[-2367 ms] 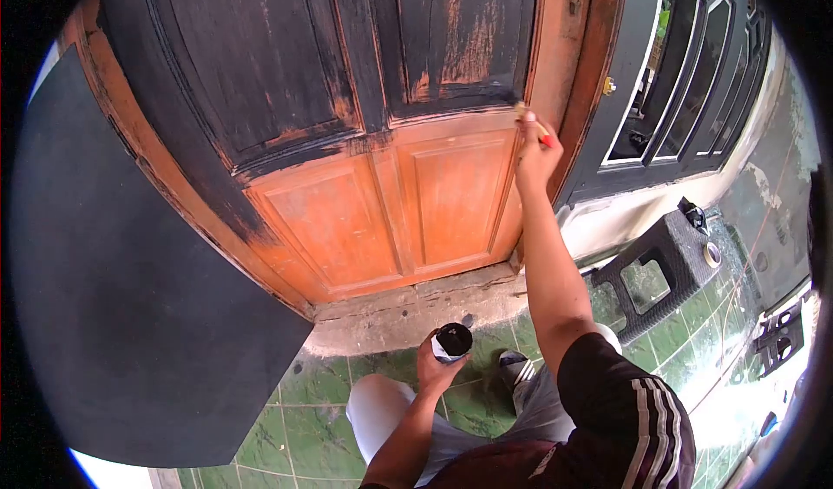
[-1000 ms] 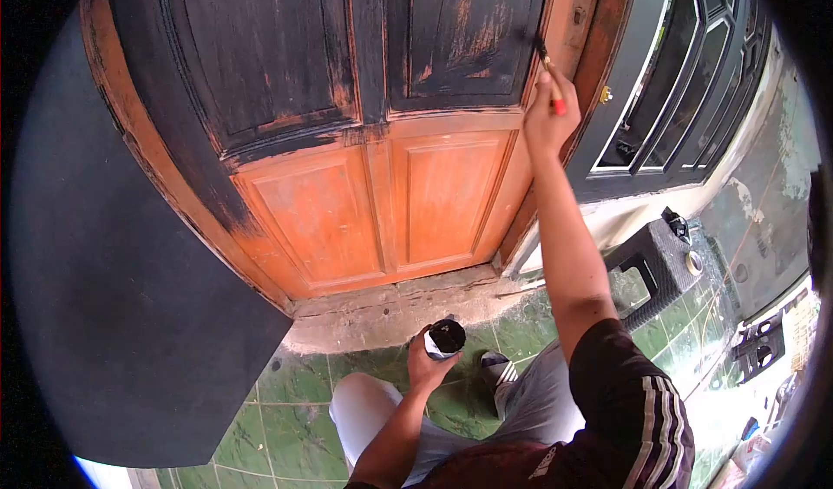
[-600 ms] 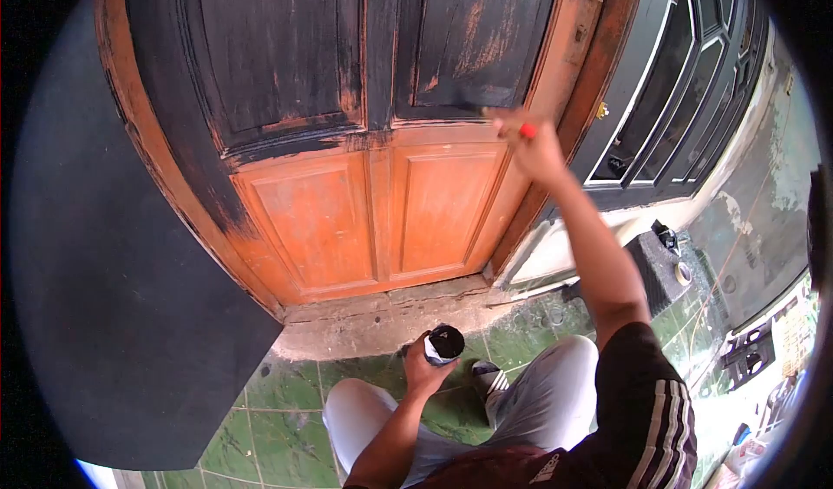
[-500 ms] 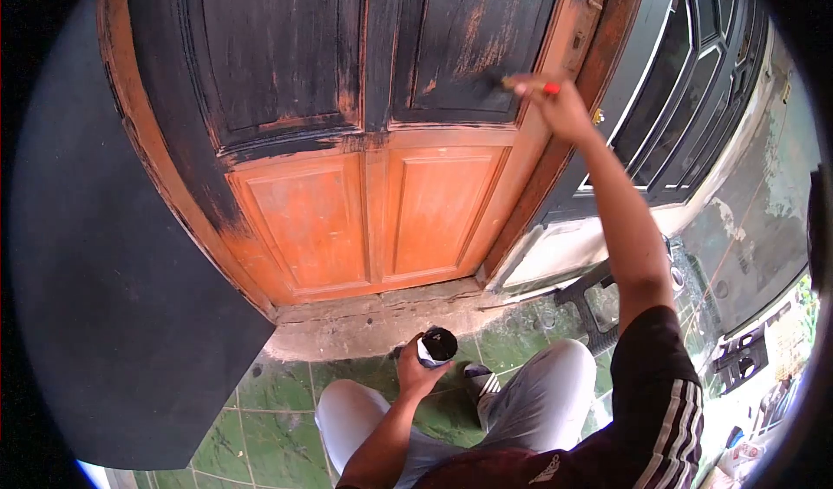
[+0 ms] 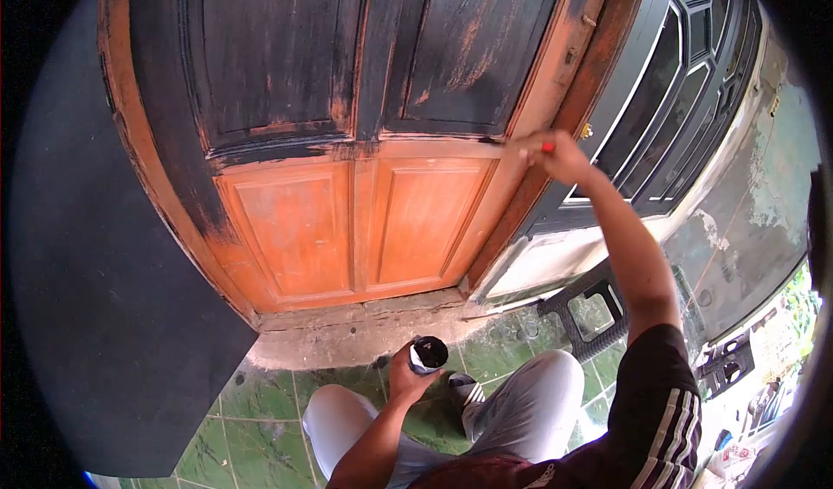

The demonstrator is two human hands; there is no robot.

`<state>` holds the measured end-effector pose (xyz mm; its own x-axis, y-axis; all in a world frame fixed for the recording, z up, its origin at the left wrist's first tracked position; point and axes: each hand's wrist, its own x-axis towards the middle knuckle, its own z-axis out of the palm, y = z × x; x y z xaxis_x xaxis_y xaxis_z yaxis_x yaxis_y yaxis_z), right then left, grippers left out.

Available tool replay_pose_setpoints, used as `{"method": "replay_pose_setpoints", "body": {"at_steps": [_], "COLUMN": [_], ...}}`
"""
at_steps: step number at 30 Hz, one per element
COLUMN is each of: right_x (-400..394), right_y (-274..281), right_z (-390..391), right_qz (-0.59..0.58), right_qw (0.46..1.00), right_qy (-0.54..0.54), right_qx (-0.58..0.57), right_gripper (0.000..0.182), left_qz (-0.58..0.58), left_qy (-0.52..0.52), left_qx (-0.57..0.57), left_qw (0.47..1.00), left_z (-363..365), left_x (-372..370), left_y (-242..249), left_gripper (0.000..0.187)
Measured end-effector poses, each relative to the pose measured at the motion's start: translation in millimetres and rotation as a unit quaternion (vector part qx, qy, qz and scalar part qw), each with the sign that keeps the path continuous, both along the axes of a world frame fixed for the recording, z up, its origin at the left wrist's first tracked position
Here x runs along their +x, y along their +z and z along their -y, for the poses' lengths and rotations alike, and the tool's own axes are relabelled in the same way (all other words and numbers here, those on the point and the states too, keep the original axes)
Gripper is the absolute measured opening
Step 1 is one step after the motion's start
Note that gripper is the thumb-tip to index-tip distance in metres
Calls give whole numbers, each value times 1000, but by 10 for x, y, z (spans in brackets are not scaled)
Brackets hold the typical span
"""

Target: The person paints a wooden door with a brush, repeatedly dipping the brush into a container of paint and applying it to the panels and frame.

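My right hand (image 5: 562, 157) grips a paintbrush (image 5: 547, 148) with a red-tipped handle. Its dark bristles are at the lower edge of the upper right panel (image 5: 473, 64) of a wooden door, near the rail; whether they touch is hard to tell. That panel is mostly black, with orange-brown streaks showing through. Below it, the lower right panel (image 5: 434, 220) is orange. Down between my knees, my left hand (image 5: 406, 380) is wrapped around a small paint can (image 5: 427, 369), white outside with black paint inside, held upright.
A dark board or wall (image 5: 113, 298) stands on the left. To the right is a dark window with white-edged panes (image 5: 668, 98). A black plastic frame-like object (image 5: 586, 315) lies by the wall. Green tiles (image 5: 260, 420) cover the floor below the concrete sill (image 5: 330, 337).
My right hand has moved the brush down from the upper right panel's face to its bottom edge. My left hand still holds the can; the view has shifted slightly.
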<state>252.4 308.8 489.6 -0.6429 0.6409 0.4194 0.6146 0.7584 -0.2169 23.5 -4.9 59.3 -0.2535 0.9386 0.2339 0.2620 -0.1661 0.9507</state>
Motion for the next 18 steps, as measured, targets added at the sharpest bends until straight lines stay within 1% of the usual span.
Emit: {"method": "replay_pose_setpoints", "body": {"at_steps": [1,3,5,6,8,9,11,12,13,15,18], "right_x": [47,60,118,79,-67,-38,59,55,21,-46,17], "right_y": [220,676,1104,1174,1225,1103,545,223,-93,-446,-443], "right_z": [-56,-189,-337,-265,-141,-229,-509,-517,-418,-134,-132], "right_qz": [-7,-51,-109,-173,-299,-293,-279,-215,-150,-85,-12], "right_qw": [999,997,986,970,921,921,917,936,950,974,998], "right_qy": [-18,-2,-44,-61,-94,-52,28,13,-3,90,62], "right_qx": [-50,64,118,157,232,250,283,279,273,192,28], "right_gripper": [28,28,27,26,23,22,21,20,19,20,22], "left_qz": [4,17,7,11,8,7,-4,-8,-8,-8,14], "left_qy": [-4,-7,1,13,-15,-27,-26,-25,-16,2,-11], "left_qx": [0,5,2,19,-19,-36,-45,-48,-27,15,1], "left_qw": [1000,1000,1000,1000,1000,999,999,998,999,1000,1000], "left_z": [-1,-8,36,20,35,13,38,39,31,11,15], "left_x": [-6,-5,-17,-1,-14,-24,-24,-3,20,37,37], "left_y": [-16,16,175,121,30,16,72,95,91,85,100], "left_gripper": [85,82,79,74,79,82,81,80,76,67,68]}}
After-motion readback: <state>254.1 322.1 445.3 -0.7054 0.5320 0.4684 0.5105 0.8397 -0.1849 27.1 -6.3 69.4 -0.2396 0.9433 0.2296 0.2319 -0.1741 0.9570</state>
